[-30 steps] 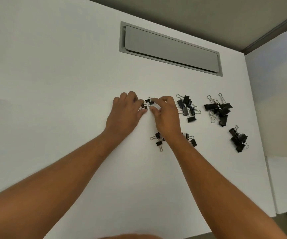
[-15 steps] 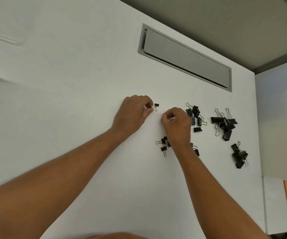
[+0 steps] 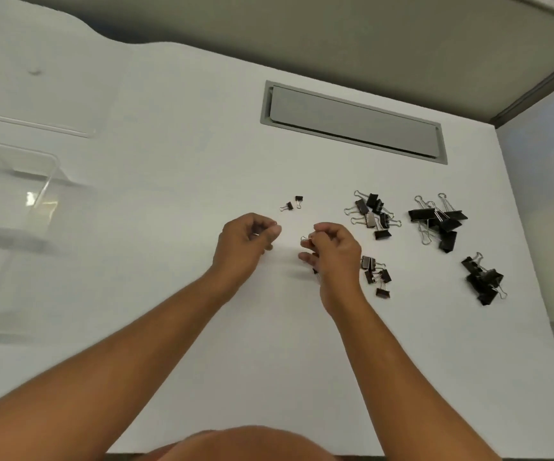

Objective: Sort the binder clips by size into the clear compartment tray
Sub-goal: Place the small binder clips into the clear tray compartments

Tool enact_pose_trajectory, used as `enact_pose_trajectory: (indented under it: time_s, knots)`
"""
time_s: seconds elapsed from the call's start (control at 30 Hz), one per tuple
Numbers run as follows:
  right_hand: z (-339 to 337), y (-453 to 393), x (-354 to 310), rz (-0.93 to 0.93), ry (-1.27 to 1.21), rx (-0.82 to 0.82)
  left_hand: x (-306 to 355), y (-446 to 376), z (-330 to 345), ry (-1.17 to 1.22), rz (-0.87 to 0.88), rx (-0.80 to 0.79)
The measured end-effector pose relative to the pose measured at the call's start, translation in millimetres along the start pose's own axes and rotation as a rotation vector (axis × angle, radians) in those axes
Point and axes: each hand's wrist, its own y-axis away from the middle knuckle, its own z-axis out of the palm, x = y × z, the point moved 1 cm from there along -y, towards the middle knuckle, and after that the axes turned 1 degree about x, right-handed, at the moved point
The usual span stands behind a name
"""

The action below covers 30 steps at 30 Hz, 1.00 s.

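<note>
Black binder clips lie in groups on the white table [image 3: 175, 327]. Two tiny clips [image 3: 291, 203] sit just beyond my hands. My left hand [image 3: 247, 246] is curled, with a glint of metal between its fingers. My right hand [image 3: 333, 251] pinches a small clip's wire handle [image 3: 305, 239]. A few small clips [image 3: 377, 276] lie right of my right hand, and one peeks out under it. Medium clips [image 3: 372, 214], large clips [image 3: 438, 221] and another pile [image 3: 483, 282] lie further right. The clear compartment tray [image 3: 41, 191] stands at the far left.
A grey cable hatch [image 3: 352, 123] is set into the table behind the clips. A second white table [image 3: 548, 207] adjoins on the right. The near table edge runs along the bottom of the view, beside part of my body.
Both hands have pulled back toward me from the tiny clips, each closed on something small. The view has shifted left, bringing the clear tray into sight.
</note>
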Motion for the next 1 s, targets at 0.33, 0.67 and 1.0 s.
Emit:
enact_pose_trajectory:
  time_s: [0.33,0.67,1.0]
  knots:
    - [-10.9,101.6,46.1,0.423,-0.33,-0.428,-15.0,149.7,-39.1,-0.058,-0.162,0.166]
    - [70.7,161.9,48.5,0.405,-0.051,-0.761,9.1,191.6,-166.2,-0.097,0.0,0.496]
    - [241.6,223.0,44.3,0.162,0.248,-0.885,-9.9,144.3,-428.0,-0.447,0.119,1.061]
